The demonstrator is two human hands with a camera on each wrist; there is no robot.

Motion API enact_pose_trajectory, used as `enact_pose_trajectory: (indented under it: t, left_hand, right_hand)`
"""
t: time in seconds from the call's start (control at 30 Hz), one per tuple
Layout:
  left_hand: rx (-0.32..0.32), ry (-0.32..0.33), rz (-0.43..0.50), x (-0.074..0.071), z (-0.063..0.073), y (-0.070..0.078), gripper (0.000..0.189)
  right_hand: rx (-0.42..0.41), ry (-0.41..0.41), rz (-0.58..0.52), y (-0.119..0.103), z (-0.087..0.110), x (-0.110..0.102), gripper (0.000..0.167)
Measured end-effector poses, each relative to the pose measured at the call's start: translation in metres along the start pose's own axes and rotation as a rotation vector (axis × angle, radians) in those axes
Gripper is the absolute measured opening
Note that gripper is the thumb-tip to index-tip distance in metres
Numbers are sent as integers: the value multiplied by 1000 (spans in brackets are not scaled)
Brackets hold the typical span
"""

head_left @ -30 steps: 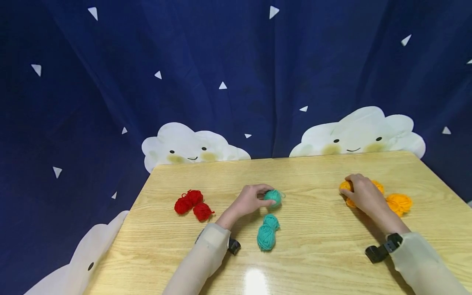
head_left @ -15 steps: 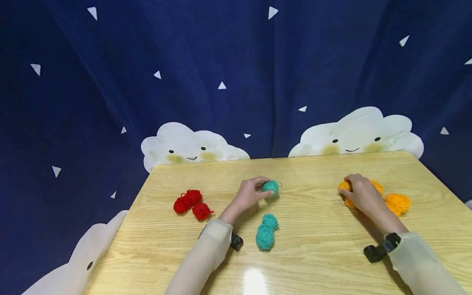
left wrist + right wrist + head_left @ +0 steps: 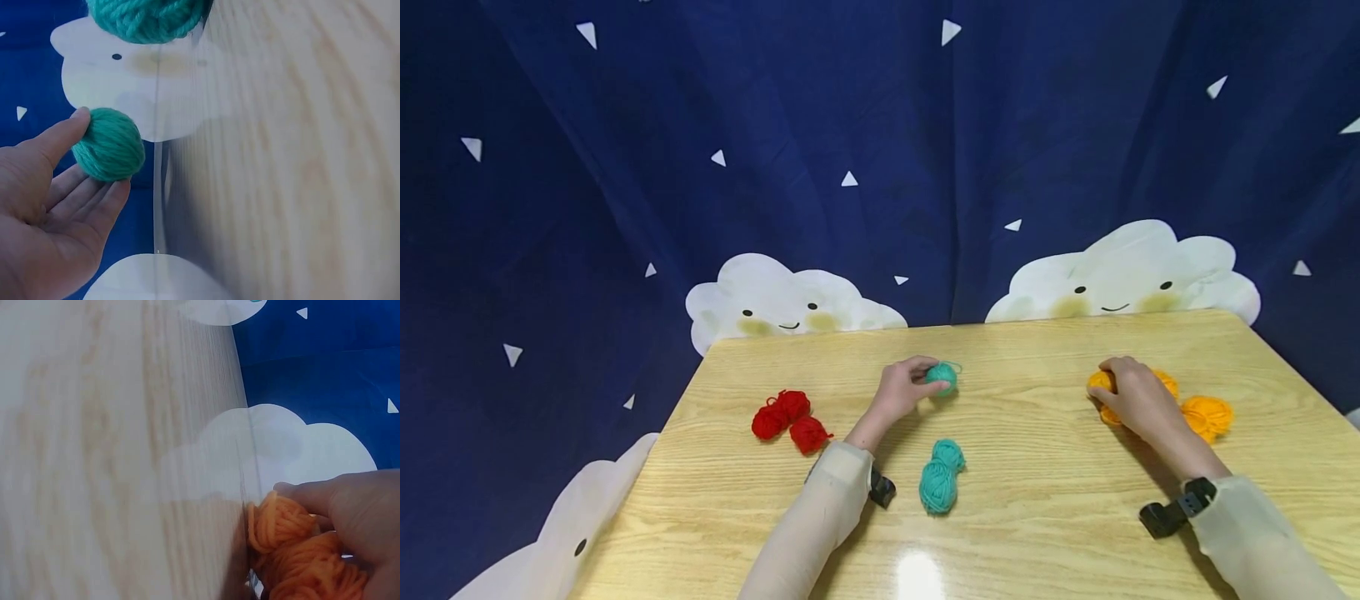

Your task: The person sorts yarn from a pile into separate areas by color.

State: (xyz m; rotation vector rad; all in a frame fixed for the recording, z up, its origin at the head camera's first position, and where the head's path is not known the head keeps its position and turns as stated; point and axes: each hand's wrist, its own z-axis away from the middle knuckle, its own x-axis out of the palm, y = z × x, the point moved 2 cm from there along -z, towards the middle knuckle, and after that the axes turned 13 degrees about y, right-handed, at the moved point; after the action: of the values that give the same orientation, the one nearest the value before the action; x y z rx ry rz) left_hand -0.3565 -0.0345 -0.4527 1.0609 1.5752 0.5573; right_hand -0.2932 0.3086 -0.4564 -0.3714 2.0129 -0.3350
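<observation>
My left hand (image 3: 901, 390) pinches a small teal yarn ball (image 3: 943, 378) between thumb and fingertips, a short loop of yarn trailing from its top. Seen from the left wrist, this yarn ball (image 3: 109, 145) shows against the backdrop, beside the tabletop. Nearer me lie two teal yarn balls (image 3: 938, 487), touching each other; part of one teal ball (image 3: 150, 19) hangs into the top of that wrist view. At the right, my right hand (image 3: 1138, 396) holds a small orange yarn ball (image 3: 1101, 381) with thumb and fingers. More orange yarn balls (image 3: 1208, 417) lie under and beside this hand, partly hidden by it.
Three red yarn balls (image 3: 792, 408) sit in a cluster on the left of the wooden table (image 3: 1037, 517). Behind the table's far edge hangs a dark blue curtain (image 3: 880, 125) with white triangles and cloud shapes.
My left hand has carried the small teal yarn ball away from me and slightly left, farther from the other teal balls. The right hand stays in place on the orange yarn ball.
</observation>
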Motion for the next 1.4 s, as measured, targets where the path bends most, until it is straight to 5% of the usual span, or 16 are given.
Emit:
enact_pose_trajectory:
  t: [0.43, 0.67, 1.4]
  left_hand:
    - [-46, -7, -36, -4, -2, -10, 43]
    - [-74, -33, -8, -4, -2, -12, 43]
    - [-103, -63, -5, -8, -1, -16, 41]
  right_hand:
    - [-1, 94, -29, -6, 0, -5, 48]
    - [-29, 79, -68, -12, 2, -7, 48]
    - [-280, 150, -205, -28, 9, 3, 40]
